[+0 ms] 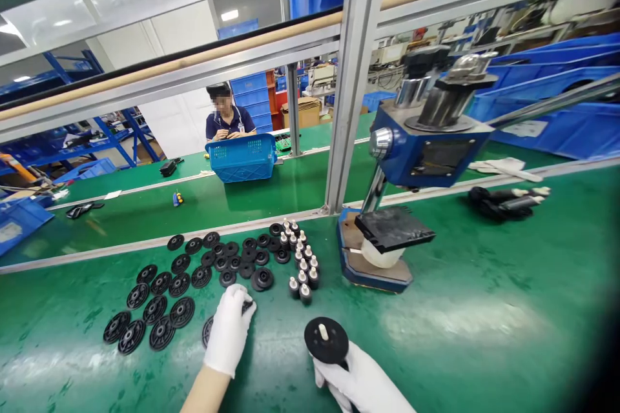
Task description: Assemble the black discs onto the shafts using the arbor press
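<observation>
My right hand, in a white glove, holds up a flat black disc with a white shaft standing through its middle. Its fingers wrap underneath, partly hidden by the disc. My left hand, also gloved, pinches a small black round part just above the green table. Beside that wrist a large black disc is half covered. Several more large ribbed discs lie to the left, and smaller black discs are grouped beyond the hand. Several black cylinders with white tips stand upright between the hands, farther back.
A blue hand press stands at the right behind my right hand, its black plate low over the base. Dark rods lie farther right. An aluminium post rises behind. Across the bench a person sits behind a blue basket.
</observation>
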`<state>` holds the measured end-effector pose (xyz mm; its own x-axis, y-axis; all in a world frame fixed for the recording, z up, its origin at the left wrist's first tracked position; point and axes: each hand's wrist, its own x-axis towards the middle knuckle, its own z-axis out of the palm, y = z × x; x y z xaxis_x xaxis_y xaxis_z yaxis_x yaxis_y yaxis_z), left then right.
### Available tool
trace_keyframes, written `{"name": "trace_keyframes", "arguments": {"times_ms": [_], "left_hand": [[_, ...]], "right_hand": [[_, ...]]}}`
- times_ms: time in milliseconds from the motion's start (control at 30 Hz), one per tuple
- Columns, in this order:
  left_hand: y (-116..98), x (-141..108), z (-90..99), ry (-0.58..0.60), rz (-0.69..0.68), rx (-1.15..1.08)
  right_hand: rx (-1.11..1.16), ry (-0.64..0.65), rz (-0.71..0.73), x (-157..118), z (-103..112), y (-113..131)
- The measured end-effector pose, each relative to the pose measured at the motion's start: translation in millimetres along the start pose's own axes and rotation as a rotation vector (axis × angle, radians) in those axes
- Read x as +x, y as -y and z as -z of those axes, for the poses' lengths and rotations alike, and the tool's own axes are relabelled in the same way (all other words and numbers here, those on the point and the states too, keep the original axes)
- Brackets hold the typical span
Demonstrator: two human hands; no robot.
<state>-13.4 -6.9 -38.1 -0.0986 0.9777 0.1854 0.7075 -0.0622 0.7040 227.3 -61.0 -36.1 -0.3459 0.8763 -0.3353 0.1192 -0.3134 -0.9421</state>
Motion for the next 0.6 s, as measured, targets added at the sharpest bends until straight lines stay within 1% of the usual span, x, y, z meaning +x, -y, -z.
{"name": "trace_keyframes", "arguments": {"times_ms": [33, 67, 100, 167, 233, 267, 333, 367, 400, 433, 467, 500, 567, 600], "left_hand": [[-4.5, -3.4, 2.4, 0.008, 0.017, -0.062], [-10.7, -7.3, 5.0, 0.02, 0.053, -0.172], [-18.6, -11.2, 7.7, 0.038, 0.107, -0.337], [-37.7, -17.9, 12.0, 0.099, 0.261, -0.807], [-57.2, -22.1, 12.9, 0.199, 0.437, -1.261], [-65.5, -23.5, 11.7, 0.261, 0.519, -1.411], [-77.4, -25.4, 6.0, 0.352, 0.665, -1.599], [-80.7, -26.1, 2.1, 0.375, 0.713, -1.648], [-82.4, -26.7, -2.1, 0.389, 0.731, -1.669], [-83.0, -27.0, -6.2, 0.402, 0.711, -1.653], [-82.7, -27.3, -9.9, 0.42, 0.637, -1.578], [-81.9, -27.3, -13.0, 0.441, 0.53, -1.457], [-80.3, -27.1, -16.9, 0.476, 0.297, -1.163], [-79.8, -27.0, -17.9, 0.484, 0.204, -1.034]], "right_hand": [[-0.021, -0.018, -0.008, -1.6, -0.6, 2.8], [-0.037, -0.046, -0.015, -3.4, -1.8, 6.3], [-0.048, -0.074, -0.017, -5.4, -3.2, 10.4], [-0.043, -0.117, 0.005, -9.1, -6.3, 18.9], [-0.007, -0.128, 0.053, -12.6, -8.7, 26.1], [0.006, -0.126, 0.075, -14.5, -9.6, 28.5], [0.001, -0.129, 0.101, -18.5, -11.1, 30.9], [-0.017, -0.139, 0.105, -20.6, -11.6, 30.9], [-0.041, -0.153, 0.108, -22.4, -12.2, 30.4], [-0.064, -0.17, 0.108, -23.9, -12.7, 29.7], [-0.079, -0.185, 0.113, -25.0, -13.2, 28.9], [-0.083, -0.197, 0.122, -25.5, -13.9, 28.3], [-0.066, -0.197, 0.151, -24.9, -15.3, 27.9], [-0.054, -0.19, 0.166, -24.0, -16.0, 28.0]]}}
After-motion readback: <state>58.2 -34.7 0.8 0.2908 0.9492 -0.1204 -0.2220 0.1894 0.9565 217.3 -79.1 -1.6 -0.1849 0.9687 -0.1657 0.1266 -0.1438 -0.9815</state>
